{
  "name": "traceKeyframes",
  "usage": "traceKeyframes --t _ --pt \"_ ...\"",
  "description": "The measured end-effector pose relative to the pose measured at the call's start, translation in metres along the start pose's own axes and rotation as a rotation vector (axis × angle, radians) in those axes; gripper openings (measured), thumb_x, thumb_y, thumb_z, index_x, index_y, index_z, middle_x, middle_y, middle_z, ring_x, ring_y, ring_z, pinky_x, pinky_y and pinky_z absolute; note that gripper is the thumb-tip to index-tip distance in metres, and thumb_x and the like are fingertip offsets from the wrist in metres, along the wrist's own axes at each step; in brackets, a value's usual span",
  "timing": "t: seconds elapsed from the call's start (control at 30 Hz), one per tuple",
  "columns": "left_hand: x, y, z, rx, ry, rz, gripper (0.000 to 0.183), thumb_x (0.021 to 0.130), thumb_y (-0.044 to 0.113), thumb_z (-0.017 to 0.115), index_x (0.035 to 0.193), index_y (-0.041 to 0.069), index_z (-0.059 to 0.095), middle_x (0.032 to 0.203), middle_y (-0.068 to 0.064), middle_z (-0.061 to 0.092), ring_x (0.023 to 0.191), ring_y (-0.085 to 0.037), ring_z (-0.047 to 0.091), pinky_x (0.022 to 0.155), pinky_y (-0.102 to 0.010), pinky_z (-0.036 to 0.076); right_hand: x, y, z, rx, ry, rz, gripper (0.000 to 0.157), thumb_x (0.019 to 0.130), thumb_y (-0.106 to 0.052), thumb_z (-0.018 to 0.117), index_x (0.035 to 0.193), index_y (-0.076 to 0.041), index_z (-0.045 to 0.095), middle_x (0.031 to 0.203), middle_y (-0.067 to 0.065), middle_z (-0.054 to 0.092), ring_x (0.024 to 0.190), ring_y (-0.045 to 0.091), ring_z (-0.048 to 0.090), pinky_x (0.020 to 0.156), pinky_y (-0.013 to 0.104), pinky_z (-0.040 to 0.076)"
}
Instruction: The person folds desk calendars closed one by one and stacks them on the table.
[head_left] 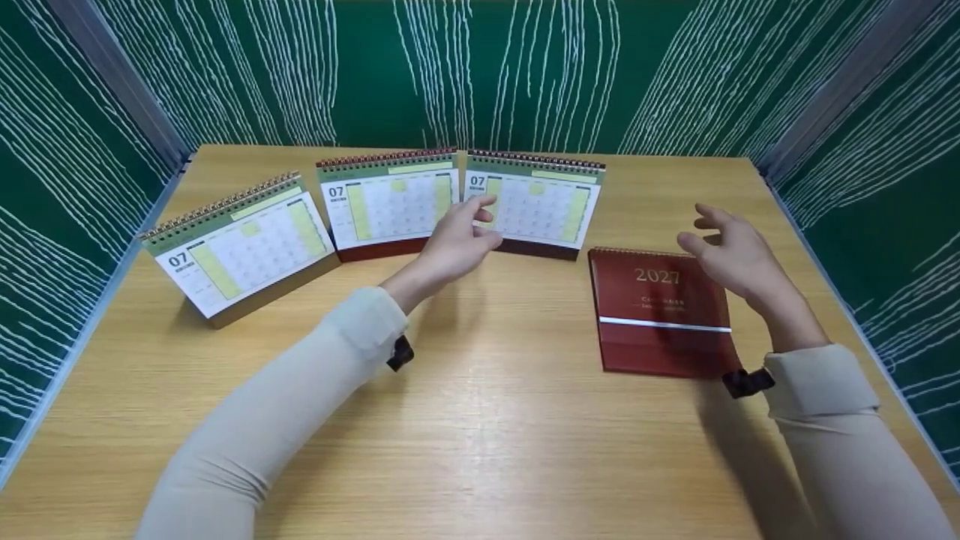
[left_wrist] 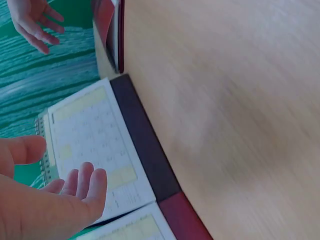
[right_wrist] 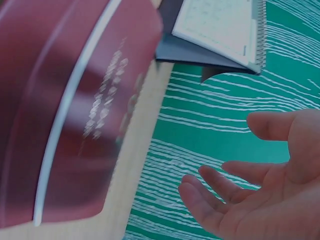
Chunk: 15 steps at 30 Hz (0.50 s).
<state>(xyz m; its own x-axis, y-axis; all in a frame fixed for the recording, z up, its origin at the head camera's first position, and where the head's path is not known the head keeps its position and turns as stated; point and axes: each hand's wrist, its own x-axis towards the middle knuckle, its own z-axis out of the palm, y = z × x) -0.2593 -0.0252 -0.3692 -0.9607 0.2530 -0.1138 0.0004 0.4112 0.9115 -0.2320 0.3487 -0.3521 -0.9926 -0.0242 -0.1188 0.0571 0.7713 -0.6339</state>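
Note:
Three desk calendars stand propped at the back of the table, each showing page 07: a left one [head_left: 247,247], a middle one [head_left: 397,202] and a right one [head_left: 536,206] with a dark base. A closed red desk calendar [head_left: 660,307] marked 2027, crossed by a pale band, is at the right. My left hand [head_left: 461,236] hovers before the gap between the middle and right calendars, fingers loosely bent, holding nothing. Above the red calendar's upper right corner is my right hand [head_left: 731,251], its fingers apart from the cover and relaxed, with nothing in them.
The wooden table [head_left: 480,420] extends in front of the calendars. Green panels [head_left: 367,75] with white streaks enclose it at the back and both sides, joined by grey corner posts [head_left: 120,75].

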Motion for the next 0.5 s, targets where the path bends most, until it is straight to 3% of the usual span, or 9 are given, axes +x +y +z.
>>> traceKeyframes --t 0.23,0.5 --pt "-0.004 -0.008 -0.018 0.009 0.082 0.023 0.065 0.104 0.014 0.063 0.164 0.019 0.039 0.148 -0.008 0.05 0.126 -0.018 0.054 0.1 -0.029 0.055 0.002 -0.018 0.006 0.095 0.007 -0.029 0.082 0.109 -0.052 0.048 0.172 -0.014 0.012 0.168 0.026 0.031 0.149 0.05 0.037 0.117 0.071 0.035" --pt "0.001 -0.022 -0.026 0.026 0.155 0.011 0.067 0.104 0.019 0.065 0.165 0.021 0.037 0.149 -0.005 0.049 0.133 -0.022 0.052 0.103 -0.032 0.053 0.007 -0.034 0.024 0.208 0.059 -0.055 0.078 0.11 -0.051 0.047 0.172 -0.016 0.017 0.165 0.022 0.037 0.143 0.045 0.046 0.119 0.064 0.038"
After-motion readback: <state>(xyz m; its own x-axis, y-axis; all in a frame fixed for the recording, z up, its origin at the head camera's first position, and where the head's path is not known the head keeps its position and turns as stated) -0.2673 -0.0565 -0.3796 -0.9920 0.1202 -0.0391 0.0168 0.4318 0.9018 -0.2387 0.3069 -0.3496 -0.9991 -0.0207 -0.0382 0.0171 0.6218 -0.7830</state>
